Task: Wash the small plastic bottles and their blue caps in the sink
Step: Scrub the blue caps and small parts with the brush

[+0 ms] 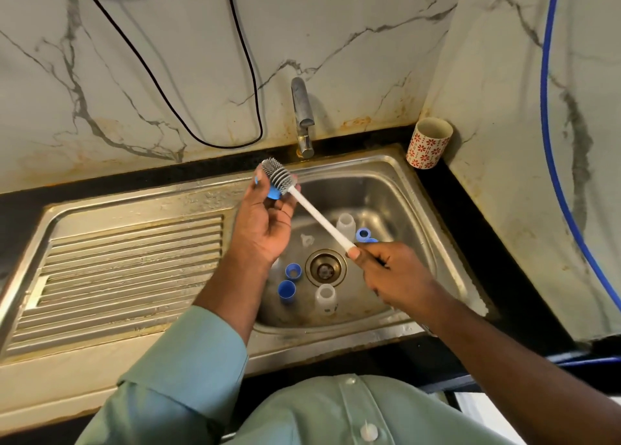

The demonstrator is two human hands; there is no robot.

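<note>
My left hand is raised over the sink's left rim and holds a blue cap in its fingertips. My right hand grips the white handle of a bottle brush; its grey bristle head presses against that cap. Down in the steel sink lie two small clear bottles. Loose blue caps lie left of the drain and at the right. A small clear part rests above the drain.
The tap stands at the back of the sink, with no water running. A ribbed draining board lies to the left. A flowered cup stands on the dark counter at the back right. A black cable and a blue hose hang on the walls.
</note>
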